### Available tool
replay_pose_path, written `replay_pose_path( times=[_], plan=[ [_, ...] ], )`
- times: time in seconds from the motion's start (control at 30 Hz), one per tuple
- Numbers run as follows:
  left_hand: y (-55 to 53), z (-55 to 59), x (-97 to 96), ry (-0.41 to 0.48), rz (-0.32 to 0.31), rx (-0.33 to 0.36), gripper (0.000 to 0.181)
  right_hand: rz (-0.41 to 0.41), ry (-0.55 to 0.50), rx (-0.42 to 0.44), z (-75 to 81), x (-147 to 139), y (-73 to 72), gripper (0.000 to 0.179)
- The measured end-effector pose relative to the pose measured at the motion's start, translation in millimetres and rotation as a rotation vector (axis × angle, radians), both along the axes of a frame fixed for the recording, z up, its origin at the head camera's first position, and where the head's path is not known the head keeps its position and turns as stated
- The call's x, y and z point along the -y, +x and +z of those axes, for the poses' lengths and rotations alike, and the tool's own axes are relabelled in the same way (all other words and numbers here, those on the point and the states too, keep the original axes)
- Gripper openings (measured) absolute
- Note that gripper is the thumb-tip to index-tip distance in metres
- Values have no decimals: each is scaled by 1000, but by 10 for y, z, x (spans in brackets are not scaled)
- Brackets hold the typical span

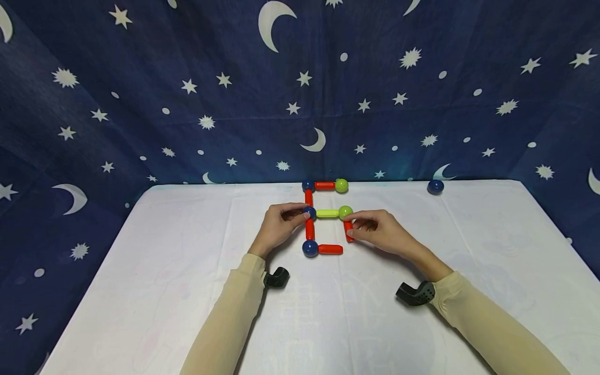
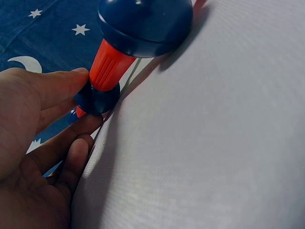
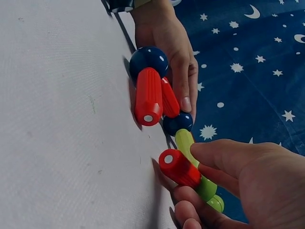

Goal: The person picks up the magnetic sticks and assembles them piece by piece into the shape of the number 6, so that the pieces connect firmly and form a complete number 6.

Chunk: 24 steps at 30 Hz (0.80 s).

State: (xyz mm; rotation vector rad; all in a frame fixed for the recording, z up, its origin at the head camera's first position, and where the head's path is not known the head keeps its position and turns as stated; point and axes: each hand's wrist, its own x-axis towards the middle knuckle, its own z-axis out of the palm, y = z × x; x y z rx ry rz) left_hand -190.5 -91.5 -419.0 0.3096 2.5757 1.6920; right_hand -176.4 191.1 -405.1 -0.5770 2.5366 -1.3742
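A flat frame of magnetic rods and balls lies on the table. My left hand (image 1: 277, 224) pinches the middle blue ball (image 1: 310, 212) between thumb and fingers. From that ball a yellow-green rod (image 1: 327, 213) runs right to a green ball (image 1: 345, 212). My right hand (image 1: 380, 229) grips a red rod (image 3: 178, 167) that meets this green ball and points toward me, its silver-tipped end free. The lower blue ball (image 1: 310, 248) carries another red rod (image 1: 330, 249) pointing right, its end also free. Upright red rods link the three blue balls on the left.
At the far end of the frame, a red rod (image 1: 324, 186) joins a blue ball (image 1: 308, 186) to a second green ball (image 1: 341, 185). A loose blue ball (image 1: 435, 187) sits near the table's back edge. Behind hangs a star-patterned cloth (image 1: 253, 125).
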Motion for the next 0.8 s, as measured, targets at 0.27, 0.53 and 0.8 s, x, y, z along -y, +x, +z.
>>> replay_pose_path(
  times=[0.27,0.53,0.8],
  plan=[
    [3,0,0,4,1,3,29,16,7,1,20,-45,-16,33],
    [3,6,1,5,-4,6,29,-41,5,-75,96,-221,-95,34],
    [7,1,5,1,1,1,29,-214,-49,-157,189,-558,-229,39]
  ],
)
